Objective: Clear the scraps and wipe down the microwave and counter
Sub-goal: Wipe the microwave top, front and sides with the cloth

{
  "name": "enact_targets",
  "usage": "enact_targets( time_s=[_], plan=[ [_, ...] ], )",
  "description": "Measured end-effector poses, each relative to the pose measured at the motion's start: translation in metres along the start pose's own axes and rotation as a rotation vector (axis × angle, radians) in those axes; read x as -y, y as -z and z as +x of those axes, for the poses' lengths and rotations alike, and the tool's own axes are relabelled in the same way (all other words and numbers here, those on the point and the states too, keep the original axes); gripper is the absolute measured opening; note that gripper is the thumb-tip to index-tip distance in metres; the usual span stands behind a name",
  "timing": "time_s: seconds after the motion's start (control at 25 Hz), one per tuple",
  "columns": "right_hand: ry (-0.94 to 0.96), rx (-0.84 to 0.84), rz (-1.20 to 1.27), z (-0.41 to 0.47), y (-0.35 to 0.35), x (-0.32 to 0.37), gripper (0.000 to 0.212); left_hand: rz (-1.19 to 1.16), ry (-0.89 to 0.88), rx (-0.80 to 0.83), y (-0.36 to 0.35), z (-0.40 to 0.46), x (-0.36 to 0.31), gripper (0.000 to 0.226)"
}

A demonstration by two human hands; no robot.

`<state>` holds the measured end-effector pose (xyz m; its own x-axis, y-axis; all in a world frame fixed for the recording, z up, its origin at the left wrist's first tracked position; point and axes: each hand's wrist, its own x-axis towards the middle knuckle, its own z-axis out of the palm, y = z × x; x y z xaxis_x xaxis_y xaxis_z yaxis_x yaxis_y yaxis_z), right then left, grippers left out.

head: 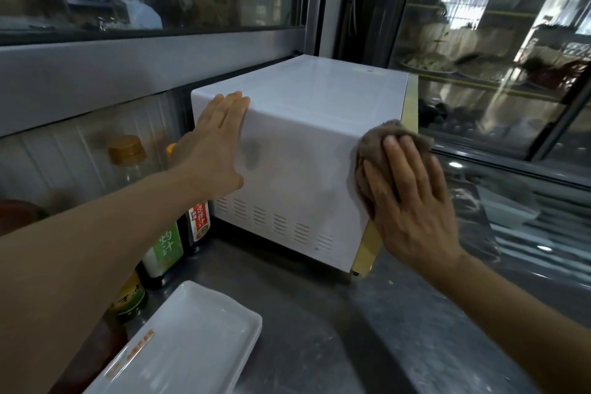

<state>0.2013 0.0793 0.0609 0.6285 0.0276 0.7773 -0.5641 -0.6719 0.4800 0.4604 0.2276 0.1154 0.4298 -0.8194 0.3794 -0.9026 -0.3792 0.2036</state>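
The white box-shaped metal microwave (297, 150) stands on the dark grey speckled counter (319, 329), its vented side panel facing the camera and its gold-coloured front trim on the far right edge. The left hand (214, 150) lies flat and open against the upper left part of that side panel, fingers together and extended, fingertips reaching the top edge; it grips nothing. The right hand (406, 201) presses a crumpled brown-grey cloth (383, 144) against the right front corner of the microwave, with fingers spread over the cloth rather than curled around it. The cloth touches both the white panel and the gold trim.

To the left of the microwave, several sauce bottles (166, 249) with coloured labels stand near its rear lower corner, partly hidden by the left forearm. In front of the microwave, toward the camera, a stack of white rectangular plastic trays (192, 339) rests on the counter.
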Motion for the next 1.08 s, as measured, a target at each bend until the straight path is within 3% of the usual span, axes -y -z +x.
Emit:
enact_targets(
  time_s=[0.2,0.28,0.48,0.56,0.72,0.92,1.08],
  plan=[
    [0.341,0.303,-0.031,-0.1,-0.022,0.037,0.074,-0.021,-0.022,-0.041,-0.007,0.0,0.001,0.12],
    [0.321,0.257,-0.047,-0.091,-0.014,0.034,0.068,-0.025,-0.02,-0.047,-0.007,0.001,0.002,0.12],
    [0.003,0.073,0.023,-0.012,-0.002,0.016,0.052,-0.033,-0.039,-0.045,-0.002,0.002,0.005,0.117],
    [0.067,0.107,0.034,-0.027,-0.015,0.034,0.057,-0.029,-0.046,-0.052,-0.002,0.001,0.006,0.116],
    [0.393,0.252,-0.001,-0.074,-0.035,0.064,0.06,0.043,-0.048,-0.039,0.005,-0.001,0.001,0.114],
    [0.251,0.208,0.068,-0.055,-0.011,0.04,0.057,0.272,-0.154,0.064,0.034,0.006,0.018,0.109],
    [0.373,0.192,0.063,-0.003,-0.04,0.083,0.051,0.317,-0.082,0.133,0.036,0.011,0.031,0.11]
  ],
)
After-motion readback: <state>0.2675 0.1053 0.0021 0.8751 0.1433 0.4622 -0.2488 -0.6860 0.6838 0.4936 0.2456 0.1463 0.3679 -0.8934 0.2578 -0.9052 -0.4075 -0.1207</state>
